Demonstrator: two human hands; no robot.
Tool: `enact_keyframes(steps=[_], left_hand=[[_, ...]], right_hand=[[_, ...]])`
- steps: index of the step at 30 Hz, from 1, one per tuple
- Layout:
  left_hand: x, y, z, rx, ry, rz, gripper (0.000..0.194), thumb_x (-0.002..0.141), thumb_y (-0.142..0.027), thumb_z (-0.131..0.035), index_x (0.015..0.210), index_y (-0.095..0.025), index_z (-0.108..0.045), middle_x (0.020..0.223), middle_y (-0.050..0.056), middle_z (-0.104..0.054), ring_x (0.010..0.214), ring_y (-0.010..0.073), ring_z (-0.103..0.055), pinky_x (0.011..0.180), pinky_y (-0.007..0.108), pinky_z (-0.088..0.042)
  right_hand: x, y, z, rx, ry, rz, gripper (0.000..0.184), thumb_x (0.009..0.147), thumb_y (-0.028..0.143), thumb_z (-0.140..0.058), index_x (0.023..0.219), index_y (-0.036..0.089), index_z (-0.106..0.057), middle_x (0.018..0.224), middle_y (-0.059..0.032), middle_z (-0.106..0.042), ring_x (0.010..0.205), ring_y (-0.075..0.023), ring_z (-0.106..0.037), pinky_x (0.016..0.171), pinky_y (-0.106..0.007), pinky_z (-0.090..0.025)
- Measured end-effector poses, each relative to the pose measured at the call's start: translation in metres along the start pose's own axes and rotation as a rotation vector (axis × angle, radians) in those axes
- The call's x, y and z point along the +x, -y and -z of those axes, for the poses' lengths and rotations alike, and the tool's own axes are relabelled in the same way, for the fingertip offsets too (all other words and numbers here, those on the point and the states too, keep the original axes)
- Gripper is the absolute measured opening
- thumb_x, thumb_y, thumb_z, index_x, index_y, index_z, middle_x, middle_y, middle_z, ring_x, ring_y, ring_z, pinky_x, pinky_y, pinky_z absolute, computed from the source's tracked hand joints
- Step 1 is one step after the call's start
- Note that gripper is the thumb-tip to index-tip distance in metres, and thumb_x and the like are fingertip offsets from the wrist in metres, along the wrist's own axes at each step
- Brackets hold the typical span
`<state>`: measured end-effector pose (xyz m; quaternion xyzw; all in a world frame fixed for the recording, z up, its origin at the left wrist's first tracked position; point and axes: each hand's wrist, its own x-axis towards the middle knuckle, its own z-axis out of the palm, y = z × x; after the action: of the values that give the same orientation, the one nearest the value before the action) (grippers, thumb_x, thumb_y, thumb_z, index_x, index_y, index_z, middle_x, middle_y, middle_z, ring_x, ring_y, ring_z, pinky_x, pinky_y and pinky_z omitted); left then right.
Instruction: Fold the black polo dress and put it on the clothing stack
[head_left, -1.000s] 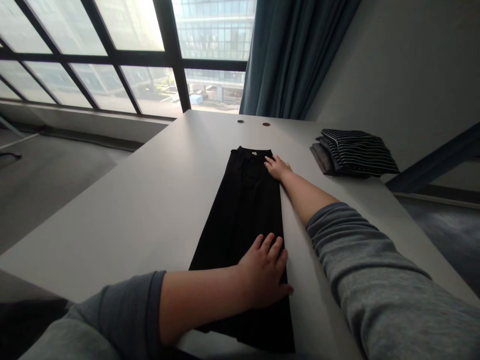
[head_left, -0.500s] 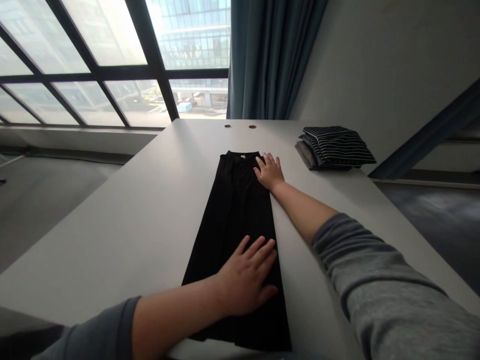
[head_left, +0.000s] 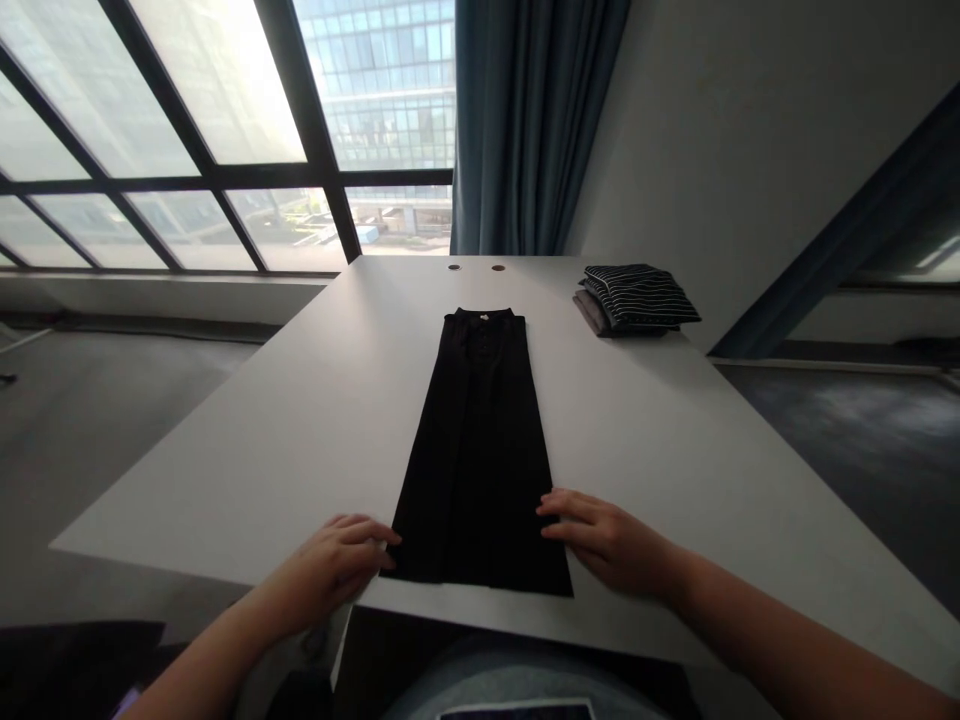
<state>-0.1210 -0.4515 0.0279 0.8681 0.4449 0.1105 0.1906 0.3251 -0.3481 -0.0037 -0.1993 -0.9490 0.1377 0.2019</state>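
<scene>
A black shirt (head_left: 491, 450), folded into a long strip, lies flat on the white table, its collar end with a small pale label pointing away from me. At the near left corner of the shirt is my left hand (head_left: 349, 555), its fingertips on the side edge close to the hem. My right hand (head_left: 600, 540) reaches the opposite edge a little higher up, fingers stretched out and apart over the cloth. Neither hand grips the fabric visibly; both look open. My left thumb is mostly hidden.
A stack of folded clothes (head_left: 634, 300), striped piece on top, sits at the table's far right. Two round holes are set in the white table (head_left: 300, 450) near its far edge. Beyond are a window (head_left: 382, 90) and a blue curtain (head_left: 517, 130). My body is at the near edge.
Both hands have drawn back towards me: the right from the collar end to the right edge near the hem, the left from the middle of the shirt to its left edge. The view has shifted.
</scene>
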Motion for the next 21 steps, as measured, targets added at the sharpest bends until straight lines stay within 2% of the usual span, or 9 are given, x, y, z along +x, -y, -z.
enact_keyframes(steps=[2,4,7,11,16,19,21], left_hand=[[0.003,0.002,-0.007,0.011,-0.027,-0.029,0.03,0.097,-0.015,-0.059,0.115,-0.033,-0.075,0.128,0.002,-0.073,0.119,0.0223,-0.066,0.106,0.04,-0.051],[0.01,0.005,-0.016,0.03,-0.075,-0.07,0.029,0.096,-0.017,-0.061,0.115,-0.033,-0.076,0.125,0.003,-0.074,0.116,0.0228,-0.067,0.105,0.04,-0.052],[0.02,0.008,-0.03,0.077,-0.189,-0.067,0.026,0.099,-0.02,-0.057,0.116,-0.029,-0.074,0.118,0.005,-0.076,0.11,0.0231,-0.069,0.099,0.04,-0.054],[0.028,0.0,-0.04,0.126,-0.318,0.043,0.028,0.1,-0.018,-0.051,0.121,-0.022,-0.068,0.11,0.008,-0.076,0.104,0.0242,-0.07,0.097,0.043,-0.056],[0.029,-0.01,-0.032,0.12,-0.266,0.029,0.049,0.073,-0.004,-0.056,0.116,-0.023,-0.069,0.125,0.008,-0.072,0.12,0.0266,-0.064,0.108,0.047,-0.052],[0.028,-0.006,-0.03,0.148,-0.234,0.0,0.05,0.072,-0.001,-0.053,0.111,-0.025,-0.074,0.141,0.006,-0.068,0.138,0.0288,-0.056,0.114,0.052,-0.048],[0.027,-0.002,-0.033,0.159,-0.199,-0.053,0.054,0.073,-0.001,-0.053,0.117,-0.026,-0.074,0.144,0.006,-0.068,0.142,0.0281,-0.055,0.118,0.055,-0.044]], right_hand=[[-0.012,0.025,-0.004,0.009,0.046,-0.055,0.04,0.098,0.012,-0.05,0.129,0.024,-0.072,0.145,-0.0081,-0.06,0.142,-0.0169,-0.055,0.123,-0.036,-0.051],[-0.018,0.038,-0.009,-0.001,0.074,-0.119,0.043,0.097,0.012,-0.049,0.133,0.024,-0.07,0.15,-0.0084,-0.056,0.146,-0.0185,-0.052,0.123,-0.038,-0.051],[-0.018,0.042,-0.02,-0.036,0.047,-0.163,0.043,0.096,0.012,-0.049,0.132,0.023,-0.071,0.148,-0.0094,-0.057,0.144,-0.02,-0.053,0.125,-0.044,-0.047],[-0.013,0.044,-0.04,-0.1,-0.055,-0.233,0.037,0.095,0.014,-0.054,0.126,0.023,-0.072,0.137,-0.01,-0.062,0.131,-0.0209,-0.061,0.127,-0.057,-0.041],[-0.007,0.049,-0.051,-0.114,-0.099,-0.293,0.052,0.085,0.005,-0.054,0.13,0.024,-0.071,0.136,-0.0093,-0.063,0.129,-0.0197,-0.06,0.128,-0.058,-0.037],[-0.009,0.045,-0.051,-0.081,-0.08,-0.246,0.054,0.081,0.002,-0.052,0.125,0.024,-0.073,0.134,-0.0075,-0.066,0.131,-0.0192,-0.061,0.131,-0.06,-0.032],[-0.013,0.042,-0.051,-0.066,-0.06,-0.204,0.053,0.081,0.002,-0.05,0.124,0.024,-0.073,0.133,-0.0071,-0.068,0.133,-0.0191,-0.061,0.131,-0.06,-0.03]])
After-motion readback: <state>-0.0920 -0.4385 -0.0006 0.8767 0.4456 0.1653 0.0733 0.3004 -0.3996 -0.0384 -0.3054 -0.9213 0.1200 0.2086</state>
